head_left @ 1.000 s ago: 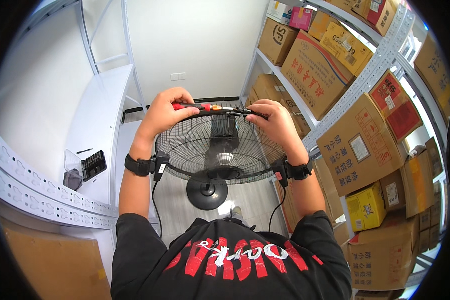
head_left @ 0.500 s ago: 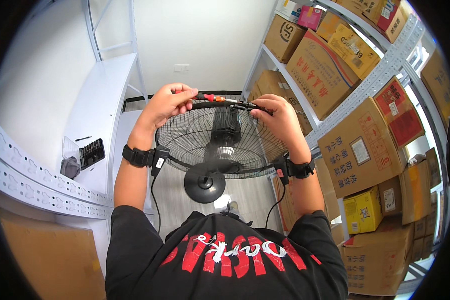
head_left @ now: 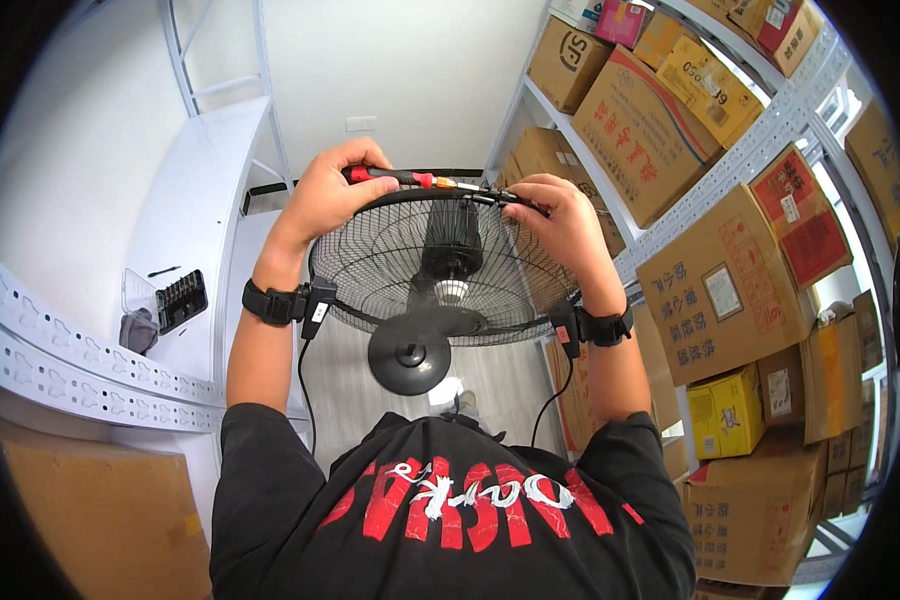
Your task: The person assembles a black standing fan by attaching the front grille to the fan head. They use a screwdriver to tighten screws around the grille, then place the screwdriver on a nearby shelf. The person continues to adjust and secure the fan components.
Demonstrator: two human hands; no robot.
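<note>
Red-handled, the screwdriver (head_left: 410, 179) lies level across the far rim of the black wire fan guard (head_left: 440, 265) at centre frame. The left hand (head_left: 335, 190) has its fingers wrapped around the handle; the right hand (head_left: 560, 215) pinches the tip end against the rim. The guard sits on the fan with the round base (head_left: 410, 352) below, so the work looks midway, the rim fastening unfinished. At left, on the white tabletop (head_left: 185, 215), an open case (head_left: 182, 299) holds dark bits. Cardboard boxes (head_left: 640, 100) fill the shelves at right.
</note>
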